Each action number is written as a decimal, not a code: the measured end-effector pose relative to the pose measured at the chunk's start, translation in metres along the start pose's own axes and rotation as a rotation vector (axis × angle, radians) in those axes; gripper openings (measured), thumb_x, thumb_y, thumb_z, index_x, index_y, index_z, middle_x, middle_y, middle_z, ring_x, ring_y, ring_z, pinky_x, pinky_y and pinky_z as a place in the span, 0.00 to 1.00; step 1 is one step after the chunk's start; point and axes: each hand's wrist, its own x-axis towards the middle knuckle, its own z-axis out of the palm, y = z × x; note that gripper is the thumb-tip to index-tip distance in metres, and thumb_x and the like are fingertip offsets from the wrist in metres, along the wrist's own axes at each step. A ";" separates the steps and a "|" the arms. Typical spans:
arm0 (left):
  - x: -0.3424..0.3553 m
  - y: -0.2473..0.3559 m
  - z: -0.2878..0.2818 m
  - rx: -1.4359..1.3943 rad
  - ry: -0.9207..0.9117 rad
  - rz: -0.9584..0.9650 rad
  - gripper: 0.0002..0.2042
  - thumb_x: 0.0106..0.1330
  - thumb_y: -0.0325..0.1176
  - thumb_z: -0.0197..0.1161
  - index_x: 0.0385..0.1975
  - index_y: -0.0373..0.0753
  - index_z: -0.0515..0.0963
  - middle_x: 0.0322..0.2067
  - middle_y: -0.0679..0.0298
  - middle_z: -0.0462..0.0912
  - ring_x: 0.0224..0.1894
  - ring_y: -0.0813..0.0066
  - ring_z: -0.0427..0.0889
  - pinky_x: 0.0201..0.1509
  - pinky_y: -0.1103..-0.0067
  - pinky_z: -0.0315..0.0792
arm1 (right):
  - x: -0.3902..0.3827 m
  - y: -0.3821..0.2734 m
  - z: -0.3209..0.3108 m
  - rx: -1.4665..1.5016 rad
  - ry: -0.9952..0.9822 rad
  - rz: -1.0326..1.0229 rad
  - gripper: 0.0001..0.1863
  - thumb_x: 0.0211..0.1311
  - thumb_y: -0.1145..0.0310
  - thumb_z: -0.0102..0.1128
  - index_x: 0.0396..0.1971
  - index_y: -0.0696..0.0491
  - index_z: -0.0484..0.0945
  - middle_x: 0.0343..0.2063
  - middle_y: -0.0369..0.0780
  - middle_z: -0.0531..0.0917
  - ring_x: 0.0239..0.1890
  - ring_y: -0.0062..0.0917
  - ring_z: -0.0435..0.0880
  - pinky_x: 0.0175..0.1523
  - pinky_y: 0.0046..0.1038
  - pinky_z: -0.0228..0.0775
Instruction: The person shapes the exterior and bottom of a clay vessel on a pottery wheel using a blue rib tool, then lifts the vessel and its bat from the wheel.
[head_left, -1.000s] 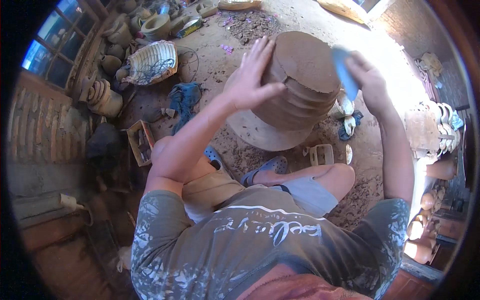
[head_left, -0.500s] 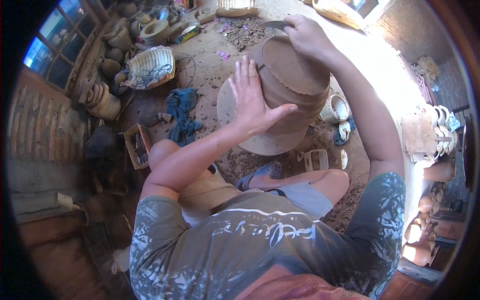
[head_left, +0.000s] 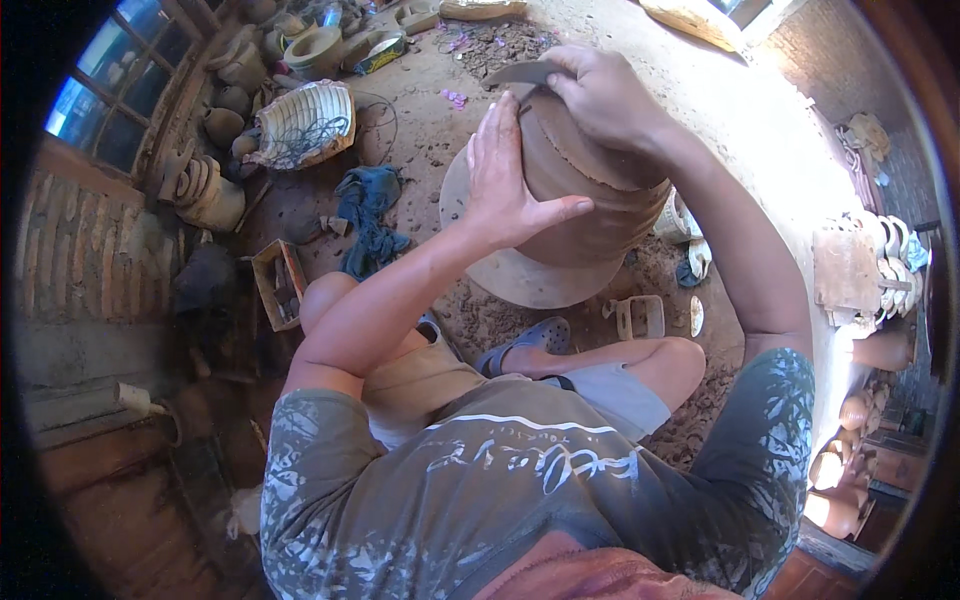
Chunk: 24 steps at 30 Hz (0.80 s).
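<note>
Brown clay, built into a ribbed, round-sided form (head_left: 605,228), stands on a pale wheel (head_left: 535,285) on the dirt-strewn floor, beyond the seated person's crossed legs. The left hand (head_left: 507,195) is open, fingers spread and apparently laid along the form's left wall, thumb pointing across its near side. The right hand (head_left: 600,95) is closed around a thin, curved scraper (head_left: 525,73), its free end jutting left over the top edge, just beside the left fingertips; whether it touches clay cannot be told. The step in hand looks like scraping or trimming that edge, and the next move seems to call for light, even pressure, with the left hand bracing the wall. One second earlier, the right hand and scraper are out at the form's right side; now they sit across its top, and the left hand lies lower on the wall.
</note>
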 end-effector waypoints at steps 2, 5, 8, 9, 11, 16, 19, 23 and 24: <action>0.005 -0.008 -0.002 -0.040 -0.028 0.038 0.72 0.47 0.77 0.73 0.79 0.25 0.45 0.76 0.35 0.53 0.79 0.35 0.51 0.81 0.49 0.45 | -0.005 -0.001 -0.003 0.020 -0.046 -0.064 0.13 0.72 0.72 0.57 0.51 0.57 0.84 0.42 0.49 0.87 0.46 0.43 0.87 0.56 0.37 0.77; 0.015 -0.027 -0.006 -0.119 -0.076 0.090 0.71 0.47 0.76 0.73 0.79 0.25 0.48 0.77 0.35 0.52 0.80 0.35 0.51 0.82 0.49 0.46 | -0.019 -0.011 -0.012 0.059 -0.120 -0.134 0.11 0.71 0.74 0.59 0.49 0.57 0.85 0.41 0.47 0.87 0.45 0.41 0.87 0.55 0.36 0.78; 0.027 -0.039 -0.014 -0.234 -0.120 0.078 0.70 0.47 0.75 0.75 0.78 0.26 0.50 0.78 0.36 0.52 0.82 0.37 0.48 0.84 0.52 0.44 | -0.038 -0.016 -0.026 0.086 -0.200 -0.225 0.10 0.70 0.75 0.61 0.47 0.56 0.85 0.40 0.45 0.86 0.45 0.41 0.86 0.54 0.36 0.77; 0.030 -0.044 -0.016 -0.152 -0.116 0.107 0.70 0.47 0.75 0.75 0.79 0.26 0.50 0.78 0.36 0.52 0.82 0.37 0.47 0.84 0.52 0.44 | -0.041 -0.013 -0.031 0.095 -0.229 -0.264 0.09 0.70 0.75 0.62 0.47 0.56 0.85 0.40 0.45 0.86 0.45 0.40 0.86 0.54 0.36 0.77; 0.032 -0.052 -0.019 0.011 -0.105 0.162 0.71 0.47 0.76 0.75 0.79 0.25 0.49 0.78 0.36 0.51 0.82 0.37 0.46 0.84 0.52 0.42 | -0.046 -0.002 -0.040 0.185 -0.218 -0.125 0.10 0.70 0.75 0.62 0.48 0.56 0.85 0.42 0.45 0.87 0.47 0.39 0.86 0.56 0.35 0.77; 0.003 -0.002 -0.009 0.025 0.034 0.025 0.73 0.46 0.79 0.72 0.80 0.26 0.45 0.79 0.35 0.47 0.83 0.35 0.41 0.84 0.49 0.39 | -0.014 0.034 -0.034 -0.042 0.046 -0.040 0.14 0.72 0.72 0.59 0.53 0.55 0.86 0.47 0.46 0.88 0.51 0.40 0.87 0.60 0.35 0.77; -0.001 0.017 0.000 0.104 0.033 -0.025 0.74 0.45 0.76 0.75 0.80 0.27 0.43 0.79 0.36 0.48 0.83 0.35 0.41 0.84 0.52 0.41 | 0.013 0.036 -0.003 -0.144 0.108 -0.014 0.15 0.72 0.70 0.59 0.53 0.55 0.86 0.47 0.48 0.88 0.51 0.41 0.87 0.60 0.35 0.77; 0.013 -0.005 -0.009 -0.088 -0.042 0.035 0.73 0.45 0.73 0.78 0.80 0.26 0.45 0.78 0.36 0.50 0.82 0.36 0.46 0.84 0.53 0.45 | -0.001 -0.003 0.000 -0.050 -0.026 -0.074 0.14 0.72 0.71 0.58 0.51 0.56 0.86 0.45 0.47 0.87 0.50 0.41 0.86 0.59 0.37 0.77; 0.015 -0.011 -0.012 -0.133 -0.086 0.058 0.73 0.45 0.72 0.79 0.79 0.26 0.46 0.78 0.35 0.51 0.82 0.36 0.48 0.84 0.53 0.46 | -0.010 -0.003 -0.001 0.038 -0.058 -0.100 0.12 0.71 0.72 0.59 0.50 0.57 0.85 0.43 0.47 0.87 0.49 0.40 0.86 0.58 0.36 0.77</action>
